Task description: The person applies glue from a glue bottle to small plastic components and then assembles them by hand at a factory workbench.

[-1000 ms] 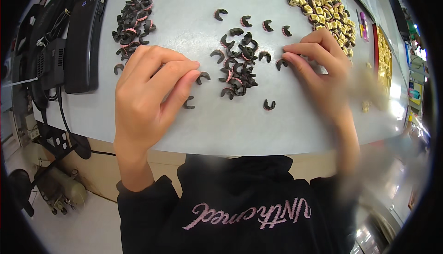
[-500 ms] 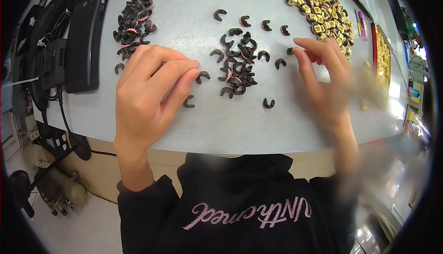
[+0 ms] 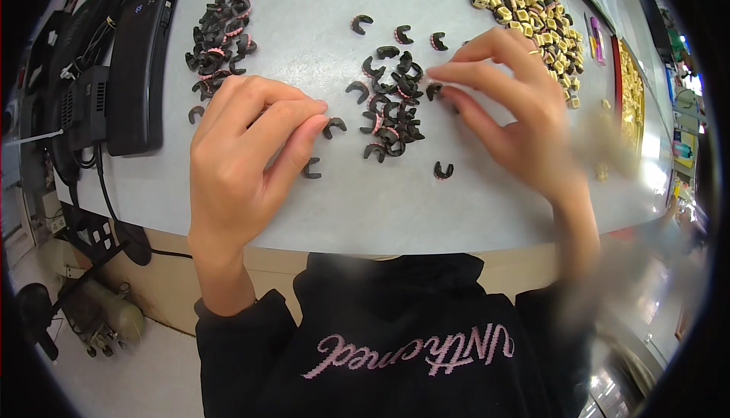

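Overhead view of a pale grey table (image 3: 365, 216), with two bare hands above small black C-shaped pieces edged in pink beads. Left hand (image 3: 236, 156) with thumb and forefinger tips drawn close together, impossible to tell whether around anything; just beside the tips, a loose black piece (image 3: 334, 127). Right hand (image 3: 521, 114) with thumb and forefinger parted at a curved black piece (image 3: 433, 92), impossible to tell whether gripped. Between the hands, a central cluster (image 3: 391, 111) of similar pieces. Far left, a longer black pile (image 3: 226, 34); far right, a cream-coloured heap (image 3: 532, 15).
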A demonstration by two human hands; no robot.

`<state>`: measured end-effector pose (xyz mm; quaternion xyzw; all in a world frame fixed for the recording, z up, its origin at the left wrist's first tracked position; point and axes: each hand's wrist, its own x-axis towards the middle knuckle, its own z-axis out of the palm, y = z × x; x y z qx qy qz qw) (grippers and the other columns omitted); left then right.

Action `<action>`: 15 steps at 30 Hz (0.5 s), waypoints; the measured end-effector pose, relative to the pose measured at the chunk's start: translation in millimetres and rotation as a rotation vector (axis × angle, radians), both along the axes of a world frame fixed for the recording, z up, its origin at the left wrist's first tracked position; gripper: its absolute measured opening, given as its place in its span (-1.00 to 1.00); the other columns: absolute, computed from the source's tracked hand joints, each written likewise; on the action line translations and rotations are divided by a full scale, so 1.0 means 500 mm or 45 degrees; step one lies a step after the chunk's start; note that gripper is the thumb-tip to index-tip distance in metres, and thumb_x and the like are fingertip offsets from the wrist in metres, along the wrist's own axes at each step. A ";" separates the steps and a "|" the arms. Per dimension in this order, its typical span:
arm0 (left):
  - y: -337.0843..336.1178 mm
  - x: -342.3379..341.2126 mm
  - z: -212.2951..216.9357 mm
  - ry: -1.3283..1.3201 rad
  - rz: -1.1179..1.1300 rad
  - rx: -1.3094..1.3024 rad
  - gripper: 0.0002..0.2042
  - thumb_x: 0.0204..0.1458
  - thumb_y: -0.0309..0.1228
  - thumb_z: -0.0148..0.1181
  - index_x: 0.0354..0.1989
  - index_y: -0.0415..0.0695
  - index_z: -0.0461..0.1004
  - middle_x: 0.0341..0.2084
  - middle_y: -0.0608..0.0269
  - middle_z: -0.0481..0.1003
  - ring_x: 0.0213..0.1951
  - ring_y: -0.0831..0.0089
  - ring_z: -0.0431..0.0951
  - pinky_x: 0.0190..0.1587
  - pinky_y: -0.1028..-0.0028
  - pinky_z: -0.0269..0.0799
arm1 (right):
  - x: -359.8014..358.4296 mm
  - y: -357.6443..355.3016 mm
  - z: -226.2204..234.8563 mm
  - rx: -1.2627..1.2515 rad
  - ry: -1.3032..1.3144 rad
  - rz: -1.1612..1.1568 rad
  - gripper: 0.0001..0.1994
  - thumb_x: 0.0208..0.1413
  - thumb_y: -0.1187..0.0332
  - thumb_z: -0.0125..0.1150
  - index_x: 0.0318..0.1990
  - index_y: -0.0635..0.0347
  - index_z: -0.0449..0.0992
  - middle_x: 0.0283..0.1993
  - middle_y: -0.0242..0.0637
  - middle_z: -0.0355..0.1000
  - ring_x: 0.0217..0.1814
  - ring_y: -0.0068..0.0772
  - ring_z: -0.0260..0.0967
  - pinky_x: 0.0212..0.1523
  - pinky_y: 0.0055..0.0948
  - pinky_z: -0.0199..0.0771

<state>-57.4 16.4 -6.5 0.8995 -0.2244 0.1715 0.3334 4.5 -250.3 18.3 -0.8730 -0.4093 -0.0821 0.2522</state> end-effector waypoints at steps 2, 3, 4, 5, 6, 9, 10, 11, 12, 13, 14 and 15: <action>0.001 0.000 -0.001 -0.006 0.004 0.002 -0.94 0.03 -0.57 0.27 -0.32 -0.23 0.60 -0.40 0.21 0.53 -0.34 0.33 0.48 -0.29 0.45 0.36 | 0.004 -0.020 0.011 -0.014 0.017 -0.066 -0.72 -0.09 0.65 0.36 -0.18 0.16 0.64 -0.26 -0.30 0.42 -0.21 -0.32 0.39 -0.22 -0.44 0.39; 0.001 0.000 0.001 -0.015 0.009 0.007 -0.94 0.03 -0.56 0.27 -0.32 -0.23 0.60 -0.40 0.21 0.53 -0.34 0.33 0.48 -0.29 0.45 0.36 | 0.006 -0.032 0.018 -0.024 0.031 -0.130 -0.71 -0.08 0.65 0.35 -0.16 0.17 0.64 -0.25 -0.30 0.43 -0.19 -0.33 0.41 -0.21 -0.45 0.40; 0.000 0.001 0.003 -0.014 0.011 0.007 -0.94 0.03 -0.56 0.27 -0.32 -0.23 0.60 -0.40 0.21 0.53 -0.34 0.33 0.48 -0.29 0.45 0.36 | 0.006 -0.041 0.024 -0.014 0.069 -0.139 -0.74 -0.05 0.65 0.35 -0.16 0.19 0.63 -0.26 -0.31 0.44 -0.19 -0.36 0.42 -0.23 -0.47 0.40; -0.003 0.004 0.002 -0.042 0.010 -0.010 -0.94 -0.02 -0.57 0.31 -0.36 -0.22 0.60 -0.42 0.24 0.53 -0.36 0.33 0.46 -0.33 0.44 0.34 | 0.005 -0.049 0.025 -0.015 0.068 -0.141 -0.74 -0.05 0.65 0.35 -0.16 0.19 0.63 -0.26 -0.31 0.44 -0.19 -0.36 0.42 -0.23 -0.47 0.40; -0.005 0.006 0.001 -0.070 0.009 -0.028 -0.92 -0.07 -0.57 0.35 -0.39 -0.20 0.59 -0.44 0.27 0.52 -0.39 0.33 0.45 -0.38 0.43 0.33 | 0.002 -0.056 0.025 -0.050 0.098 -0.156 -0.75 -0.05 0.65 0.35 -0.17 0.20 0.63 -0.27 -0.31 0.44 -0.21 -0.37 0.42 -0.24 -0.47 0.39; -0.001 0.007 0.001 -0.087 0.011 -0.001 -0.92 -0.07 -0.57 0.35 -0.39 -0.20 0.59 -0.44 0.27 0.52 -0.39 0.33 0.44 -0.39 0.43 0.33 | -0.004 -0.063 0.011 -0.063 0.146 -0.172 -0.77 -0.05 0.64 0.36 -0.20 0.22 0.61 -0.29 -0.32 0.44 -0.23 -0.38 0.42 -0.27 -0.48 0.39; -0.002 0.007 0.000 -0.087 0.007 -0.001 -0.92 -0.07 -0.57 0.35 -0.39 -0.20 0.59 -0.44 0.27 0.52 -0.39 0.33 0.44 -0.39 0.43 0.33 | -0.006 -0.065 0.004 -0.042 0.164 -0.171 -0.77 -0.06 0.64 0.37 -0.21 0.23 0.61 -0.30 -0.32 0.44 -0.25 -0.39 0.42 -0.29 -0.48 0.38; -0.002 0.007 0.001 -0.078 0.014 0.000 -0.92 -0.07 -0.57 0.35 -0.39 -0.20 0.59 -0.44 0.27 0.52 -0.39 0.33 0.44 -0.39 0.43 0.33 | -0.006 -0.066 0.001 -0.039 0.163 -0.174 -0.77 -0.06 0.64 0.37 -0.21 0.23 0.61 -0.30 -0.32 0.44 -0.25 -0.39 0.42 -0.29 -0.48 0.38; -0.003 0.007 0.002 -0.071 0.020 0.001 -0.92 -0.07 -0.57 0.35 -0.38 -0.21 0.59 -0.44 0.27 0.52 -0.40 0.33 0.44 -0.38 0.43 0.33 | -0.005 -0.068 -0.002 -0.050 0.084 -0.172 -0.77 -0.08 0.65 0.38 -0.23 0.23 0.60 -0.30 -0.32 0.44 -0.24 -0.38 0.42 -0.29 -0.47 0.38; -0.003 0.008 0.001 -0.072 0.016 0.002 -0.92 -0.07 -0.57 0.35 -0.38 -0.21 0.59 -0.44 0.27 0.52 -0.40 0.33 0.44 -0.38 0.43 0.33 | -0.005 -0.069 -0.005 -0.061 0.004 -0.170 -0.77 -0.10 0.66 0.38 -0.24 0.23 0.60 -0.31 -0.32 0.44 -0.24 -0.36 0.42 -0.29 -0.47 0.38; -0.003 0.008 0.000 -0.072 0.014 0.001 -0.92 -0.07 -0.57 0.34 -0.38 -0.21 0.60 -0.44 0.27 0.52 -0.40 0.33 0.44 -0.38 0.43 0.33 | -0.007 -0.070 -0.011 -0.057 0.003 -0.171 -0.77 -0.10 0.66 0.38 -0.24 0.23 0.60 -0.31 -0.32 0.44 -0.24 -0.36 0.42 -0.29 -0.47 0.38; -0.004 0.008 0.000 -0.072 0.012 -0.001 -0.92 -0.07 -0.57 0.34 -0.37 -0.21 0.60 -0.44 0.27 0.52 -0.39 0.33 0.44 -0.38 0.43 0.33 | -0.009 -0.071 -0.016 -0.077 -0.075 -0.158 -0.76 -0.12 0.65 0.39 -0.25 0.22 0.59 -0.30 -0.32 0.45 -0.24 -0.33 0.42 -0.28 -0.43 0.40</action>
